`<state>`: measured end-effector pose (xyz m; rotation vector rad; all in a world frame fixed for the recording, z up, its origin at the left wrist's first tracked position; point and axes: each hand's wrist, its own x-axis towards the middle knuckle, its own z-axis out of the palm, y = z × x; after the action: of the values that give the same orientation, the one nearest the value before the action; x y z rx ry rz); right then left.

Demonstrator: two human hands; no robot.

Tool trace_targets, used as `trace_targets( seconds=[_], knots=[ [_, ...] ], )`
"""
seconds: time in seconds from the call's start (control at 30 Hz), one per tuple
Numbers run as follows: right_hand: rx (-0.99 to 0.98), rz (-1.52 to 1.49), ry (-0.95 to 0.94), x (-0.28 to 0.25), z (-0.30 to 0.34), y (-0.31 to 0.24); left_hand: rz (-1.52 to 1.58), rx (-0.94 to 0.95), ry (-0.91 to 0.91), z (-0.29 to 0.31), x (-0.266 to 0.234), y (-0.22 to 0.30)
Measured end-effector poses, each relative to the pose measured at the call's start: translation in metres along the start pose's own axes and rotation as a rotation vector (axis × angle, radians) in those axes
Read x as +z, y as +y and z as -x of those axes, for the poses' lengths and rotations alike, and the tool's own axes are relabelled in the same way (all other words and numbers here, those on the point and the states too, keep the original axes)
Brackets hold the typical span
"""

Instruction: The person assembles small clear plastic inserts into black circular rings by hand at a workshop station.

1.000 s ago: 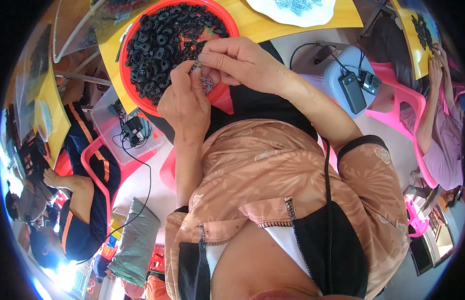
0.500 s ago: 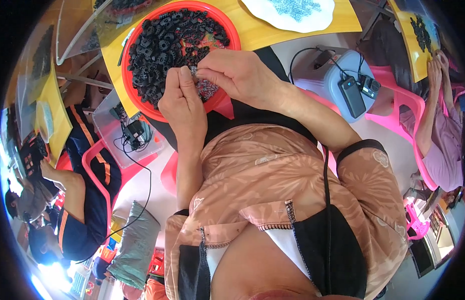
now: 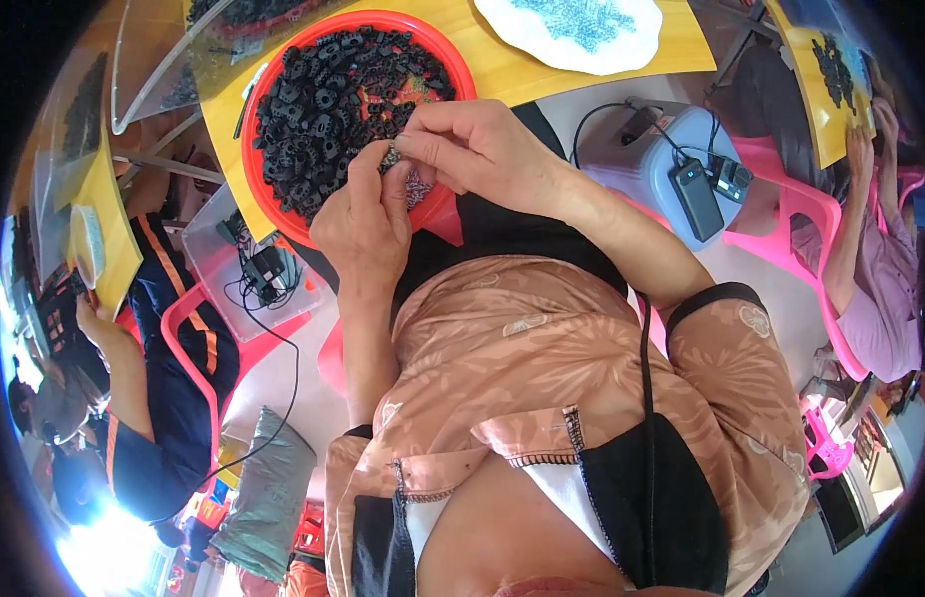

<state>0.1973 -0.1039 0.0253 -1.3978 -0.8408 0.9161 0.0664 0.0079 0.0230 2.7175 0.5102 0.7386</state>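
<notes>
Reading the clock face with twelve pointing away from the wearer. Left hand (image 3: 361, 217) is pinching, thumb and index tips drawn together; right hand (image 3: 494, 154) is pinching likewise, its tips meeting the left's. Between them they are holding a small greyish piece (image 3: 391, 155), mostly hidden by the fingers. Which hand is gripping it harder: cannot tell. It is lying at one o'clock from the left palm and nine o'clock from the right, both sets of fingertips bordering it, so neither hand is clearly nearer. Long axis: too small to tell.

The pinch is hovering over the near-right part of the red round basin (image 3: 251, 159). From it, black moulded plastic parts (image 3: 308, 119) are heaping toward ten o'clock, the left hand sitting nearer to them. Loose silvery small pieces (image 3: 419, 187) are lying at five o'clock, just beside both hands.

At one o'clock from the right hand, a white scalloped plate (image 3: 542, 52) is resting on the yellow table (image 3: 681, 45), bearing pale blue bits (image 3: 585, 22), well apart from the fingers
</notes>
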Motion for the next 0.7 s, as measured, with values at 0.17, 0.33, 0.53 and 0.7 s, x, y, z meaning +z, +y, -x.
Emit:
trace_targets(
  seconds=[0.17,0.33,0.53,0.7],
  knots=[
    [0.102,-0.162,-0.066,-0.003,-0.001,-0.005,0.061,-0.016,-0.005,-0.005,-0.002,0.001],
    [0.211,-0.295,-0.124,-0.007,-0.001,-0.007,-0.068,0.184,-0.044,-0.009,-0.010,-0.002],
    [0.300,-0.494,-0.146,-0.011,-0.002,-0.003,-0.100,0.199,-0.102,-0.011,-0.018,0.007],
    [0.306,-0.519,-0.129,-0.010,-0.002,-0.007,-0.209,0.270,-0.058,-0.010,-0.014,0.001]
  ],
)
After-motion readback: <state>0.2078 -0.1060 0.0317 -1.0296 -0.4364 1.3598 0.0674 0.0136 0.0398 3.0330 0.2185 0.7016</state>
